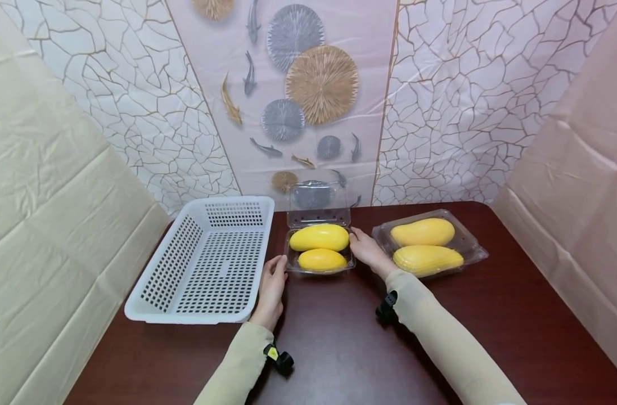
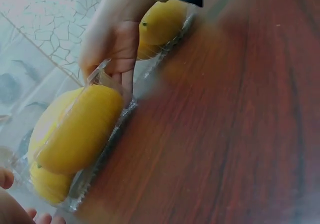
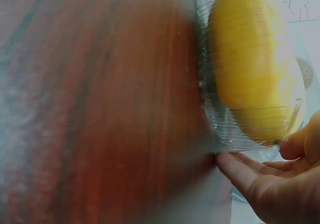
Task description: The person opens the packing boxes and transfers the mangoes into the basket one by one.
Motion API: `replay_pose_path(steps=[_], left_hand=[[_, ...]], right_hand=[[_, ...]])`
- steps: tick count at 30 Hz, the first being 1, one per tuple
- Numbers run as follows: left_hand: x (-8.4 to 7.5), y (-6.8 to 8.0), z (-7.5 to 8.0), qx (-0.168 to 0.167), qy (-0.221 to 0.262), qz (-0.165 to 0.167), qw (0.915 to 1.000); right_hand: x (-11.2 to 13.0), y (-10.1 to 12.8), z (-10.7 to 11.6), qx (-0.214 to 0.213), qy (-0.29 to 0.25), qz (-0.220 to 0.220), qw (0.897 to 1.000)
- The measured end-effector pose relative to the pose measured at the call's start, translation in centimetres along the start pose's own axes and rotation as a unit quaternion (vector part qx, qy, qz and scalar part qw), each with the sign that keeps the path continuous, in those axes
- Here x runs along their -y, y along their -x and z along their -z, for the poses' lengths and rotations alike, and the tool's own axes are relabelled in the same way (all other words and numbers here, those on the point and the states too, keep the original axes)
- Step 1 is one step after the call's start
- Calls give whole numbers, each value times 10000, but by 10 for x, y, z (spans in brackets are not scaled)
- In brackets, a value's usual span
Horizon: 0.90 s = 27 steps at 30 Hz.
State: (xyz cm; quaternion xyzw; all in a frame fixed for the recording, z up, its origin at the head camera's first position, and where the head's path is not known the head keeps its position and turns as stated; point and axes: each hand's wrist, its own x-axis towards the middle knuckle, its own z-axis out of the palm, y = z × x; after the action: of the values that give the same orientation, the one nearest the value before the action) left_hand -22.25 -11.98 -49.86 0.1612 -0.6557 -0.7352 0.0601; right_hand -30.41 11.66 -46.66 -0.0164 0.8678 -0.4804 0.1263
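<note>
Left hand (image 1: 271, 284) and right hand (image 1: 368, 251), fingers extended, touch opposite sides of the open clamshell tray (image 1: 320, 269) (two mangoes inside), positioned on the table (image 1: 338, 337) beside the white basket (image 1: 207, 261).

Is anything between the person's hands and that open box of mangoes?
Nothing visible. The left hand and right hand already touch the open box at its two sides. The basket sits just left of it.

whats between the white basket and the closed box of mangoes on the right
The open clear box with two mangoes sits between the white basket and the closed box, with both hands at its sides, in the head view.
</note>
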Motion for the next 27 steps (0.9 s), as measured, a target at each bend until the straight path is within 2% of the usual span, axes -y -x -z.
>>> replay_pose_path(steps=[8,15,27], left_hand=[[5,-7,2,304,23,-83,9995],[5,-6,3,348,-304,-331,9984],[7,0,7,443,-855,-397,9946]], right_hand=[[-6,1,-5,-75,-11,103,9999],[-8,2,-6,-158,78,78,9998],[-12,6,-2,-32,64,175,9998]])
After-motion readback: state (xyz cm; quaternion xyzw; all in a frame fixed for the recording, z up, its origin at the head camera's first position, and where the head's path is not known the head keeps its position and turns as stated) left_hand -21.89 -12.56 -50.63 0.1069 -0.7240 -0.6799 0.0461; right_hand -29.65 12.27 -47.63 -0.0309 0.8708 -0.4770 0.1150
